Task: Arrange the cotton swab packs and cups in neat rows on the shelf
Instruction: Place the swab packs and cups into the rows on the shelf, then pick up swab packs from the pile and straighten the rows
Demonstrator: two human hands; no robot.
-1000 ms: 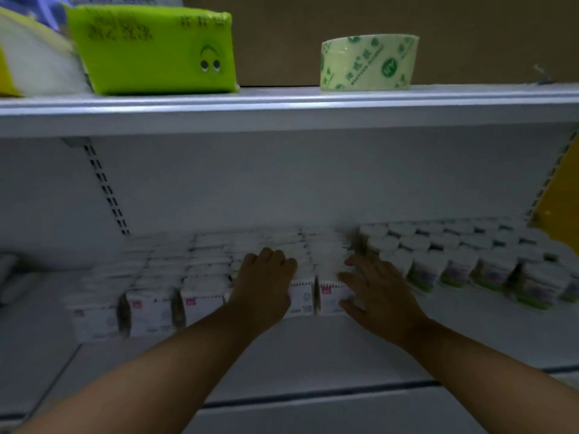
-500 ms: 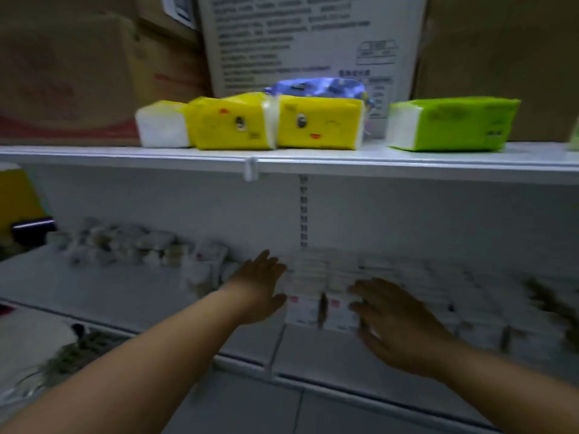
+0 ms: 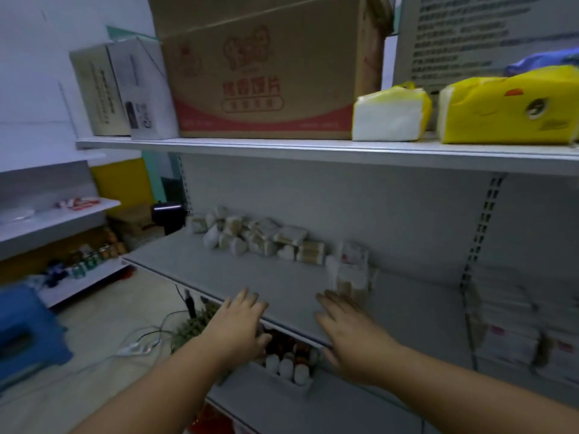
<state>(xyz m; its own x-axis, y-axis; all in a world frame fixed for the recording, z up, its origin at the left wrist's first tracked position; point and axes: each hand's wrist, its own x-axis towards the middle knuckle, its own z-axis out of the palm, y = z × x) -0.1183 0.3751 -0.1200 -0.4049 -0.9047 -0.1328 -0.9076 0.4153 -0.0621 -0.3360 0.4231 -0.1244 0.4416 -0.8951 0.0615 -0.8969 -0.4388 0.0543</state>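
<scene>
A loose, untidy heap of cotton swab packs point(image 3: 260, 236) lies at the back left of the grey middle shelf point(image 3: 219, 270). A few more packs point(image 3: 352, 274) stand stacked just beyond my right hand. Neat rows of white packs point(image 3: 513, 321) fill the shelf's right end. My left hand point(image 3: 238, 321) hovers over the shelf's front edge, fingers spread, holding nothing. My right hand point(image 3: 347, 330) is also flat and empty, its fingertips close to the small stack. No cups are in view.
The upper shelf point(image 3: 282, 148) carries a big cardboard box point(image 3: 269, 73) and yellow tissue packs point(image 3: 507, 108). Small bottles point(image 3: 286, 368) sit on the lower shelf below my hands. A blue stool point(image 3: 25, 333) and cables point(image 3: 141, 343) are on the floor at left.
The view has swung left along the shelf. Both hands have left the neat rows of packs and now hover over the bare stretch of shelf near the loose heap.
</scene>
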